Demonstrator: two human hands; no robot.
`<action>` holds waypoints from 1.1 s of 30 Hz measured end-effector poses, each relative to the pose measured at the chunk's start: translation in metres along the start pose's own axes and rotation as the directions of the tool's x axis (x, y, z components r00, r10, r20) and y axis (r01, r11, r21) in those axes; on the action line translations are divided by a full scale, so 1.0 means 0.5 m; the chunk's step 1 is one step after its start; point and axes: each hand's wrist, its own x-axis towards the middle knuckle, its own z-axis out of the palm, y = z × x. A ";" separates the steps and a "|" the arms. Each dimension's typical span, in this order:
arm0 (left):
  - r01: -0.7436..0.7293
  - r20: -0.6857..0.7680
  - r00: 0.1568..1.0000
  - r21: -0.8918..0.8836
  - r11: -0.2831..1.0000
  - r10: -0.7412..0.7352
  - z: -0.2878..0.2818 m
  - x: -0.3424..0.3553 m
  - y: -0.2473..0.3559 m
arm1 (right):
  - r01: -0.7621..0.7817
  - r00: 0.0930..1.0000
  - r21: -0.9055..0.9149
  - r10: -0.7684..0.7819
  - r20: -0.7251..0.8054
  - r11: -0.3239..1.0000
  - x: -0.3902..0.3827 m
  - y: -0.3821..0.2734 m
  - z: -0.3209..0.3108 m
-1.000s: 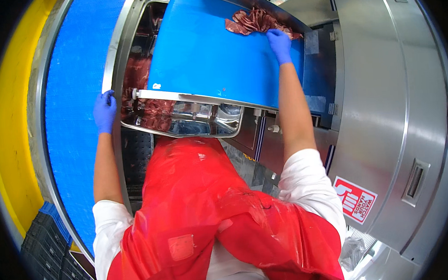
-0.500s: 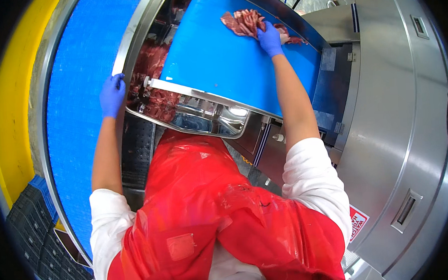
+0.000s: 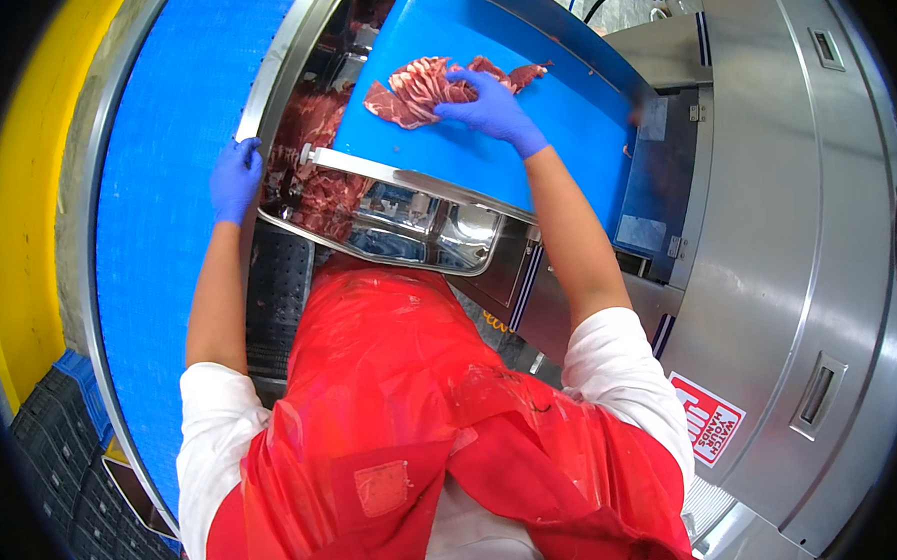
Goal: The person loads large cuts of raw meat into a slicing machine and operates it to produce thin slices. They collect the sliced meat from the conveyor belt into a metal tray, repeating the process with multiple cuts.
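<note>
Purple-blue gloves cover both my hands. My right hand (image 3: 491, 110) curves around a row of overlapping red meat slices (image 3: 422, 89) on a blue conveyor belt (image 3: 403, 147), thumb on the near side and fingers across the top. Part of the meat is hidden beneath that hand. At the left, my left hand (image 3: 236, 179) has its fingers curled at the rim of a deep metal tray (image 3: 284, 62). More sliced meat (image 3: 320, 201) lies in the tray, partly under the belt's end.
A wide blue surface (image 3: 167, 242) with a metal edge runs along my left. On the right stands a large steel machine (image 3: 766, 216) with a warning sticker (image 3: 708, 419). Dark stacked crates (image 3: 61, 467) are at the lower left. A metal bar (image 3: 404, 182) borders the belt's near side.
My right hand and the meat slices have moved left along the belt, toward the tray. My left hand has shifted slightly, staying at the tray's rim.
</note>
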 end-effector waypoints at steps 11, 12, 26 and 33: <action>-0.025 0.031 0.999 -0.022 0.999 0.025 -0.003 0.002 -0.008 | 0.158 0.987 -0.097 -0.154 0.049 0.983 0.093 0.063 0.018; -0.016 0.030 0.999 -0.022 1.000 0.017 -0.006 0.003 -0.004 | 0.160 0.987 -0.133 -0.156 0.042 0.978 0.101 0.055 0.029; -0.051 -0.222 0.974 -0.356 0.933 -0.031 -0.012 0.024 0.050 | -0.058 0.994 0.584 0.099 -0.038 0.810 0.043 -0.137 -0.054; -0.555 -0.145 0.831 -0.277 0.784 0.537 0.022 0.145 0.410 | -0.208 0.978 0.882 0.076 0.195 0.423 0.037 -0.147 -0.075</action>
